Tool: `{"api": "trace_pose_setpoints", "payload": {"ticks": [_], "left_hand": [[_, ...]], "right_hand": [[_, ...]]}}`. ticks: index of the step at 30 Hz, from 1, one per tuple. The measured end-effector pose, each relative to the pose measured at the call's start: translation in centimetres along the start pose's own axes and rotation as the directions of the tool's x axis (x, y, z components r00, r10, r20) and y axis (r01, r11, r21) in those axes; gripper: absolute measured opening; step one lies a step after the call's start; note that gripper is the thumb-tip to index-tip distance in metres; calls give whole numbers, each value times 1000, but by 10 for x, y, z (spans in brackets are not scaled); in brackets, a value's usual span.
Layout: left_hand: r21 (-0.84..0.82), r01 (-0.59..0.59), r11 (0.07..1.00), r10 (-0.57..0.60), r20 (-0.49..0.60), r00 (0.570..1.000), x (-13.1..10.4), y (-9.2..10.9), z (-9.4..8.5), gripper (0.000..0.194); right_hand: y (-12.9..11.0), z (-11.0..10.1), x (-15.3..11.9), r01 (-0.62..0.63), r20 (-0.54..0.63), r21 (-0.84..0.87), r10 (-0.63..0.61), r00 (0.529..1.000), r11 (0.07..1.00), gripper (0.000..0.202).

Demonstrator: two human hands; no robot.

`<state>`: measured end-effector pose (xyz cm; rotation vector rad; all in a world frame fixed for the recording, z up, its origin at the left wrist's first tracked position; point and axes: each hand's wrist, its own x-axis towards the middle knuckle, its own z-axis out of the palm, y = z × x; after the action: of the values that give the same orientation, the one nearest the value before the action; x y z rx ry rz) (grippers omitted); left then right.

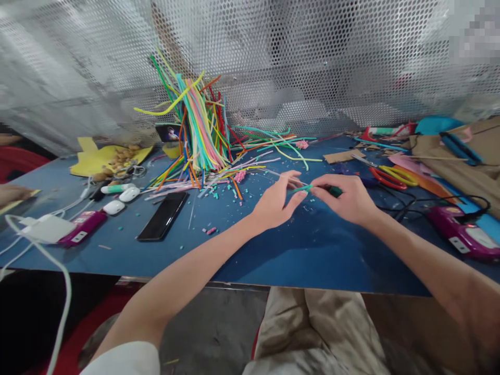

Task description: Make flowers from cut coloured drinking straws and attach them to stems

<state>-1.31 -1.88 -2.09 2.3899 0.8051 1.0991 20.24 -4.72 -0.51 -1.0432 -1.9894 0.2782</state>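
Note:
My left hand (276, 200) and my right hand (346, 195) meet above the blue table. Between their fingertips is a small teal piece of pipe cleaner (307, 188). My right thumb and forefinger pinch its end. The left thumb and fingers close on its other side. A thin pale stick (275, 173) runs behind my left fingers; I cannot tell whether it is held. Something dark green (335, 191) shows at my right hand, mostly hidden by the fingers. Small teal clippings (234, 192) and a pink fuzzy cluster (239, 177) lie left of my hands.
Colourful pipe cleaners (203, 125) stand bundled by the perforated metal screen (312, 62). A phone (163, 216), white charger (49, 229) and purple power strip (84, 227) lie left. Scissors (390, 177), cardboard (441, 156) and another purple power strip (461, 234) are right. Another person's hand (15, 195) shows far left.

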Motion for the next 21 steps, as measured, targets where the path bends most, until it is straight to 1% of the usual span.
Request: {"api": "trace_pose_setpoints", "payload": {"ticks": [2,3,5,7,10,16,19,21], "left_hand": [[-105,76,992,-71,55,996,-2,3,3,35],[-116,104,988,-97,59,993,-3,5,3,33],[-72,126,990,-123,36,992,-2,10,2,31],[-3,119,993,-119,8,993,0,13,0,31],[51,99,994,-99,-2,995,2,15,-1,33],[55,67,996,-68,17,998,1,13,3,32],[76,65,995,-68,42,997,-1,11,5,34],[97,50,994,-54,40,998,-1,9,7,36]], "right_hand": [[1,1,0,11,33,17,-11,999,1000,14],[1,2,0,22,45,18,-22,999,1000,14],[1,2,1,53,70,12,-54,996,999,14],[0,2,1,81,93,2,-81,992,997,15],[-2,3,0,83,95,-19,-81,992,996,16],[-3,7,-3,46,52,-47,-44,998,998,17],[-3,8,-3,56,26,-64,-54,998,996,17],[-4,7,-4,64,14,-97,-63,998,993,17]]}}
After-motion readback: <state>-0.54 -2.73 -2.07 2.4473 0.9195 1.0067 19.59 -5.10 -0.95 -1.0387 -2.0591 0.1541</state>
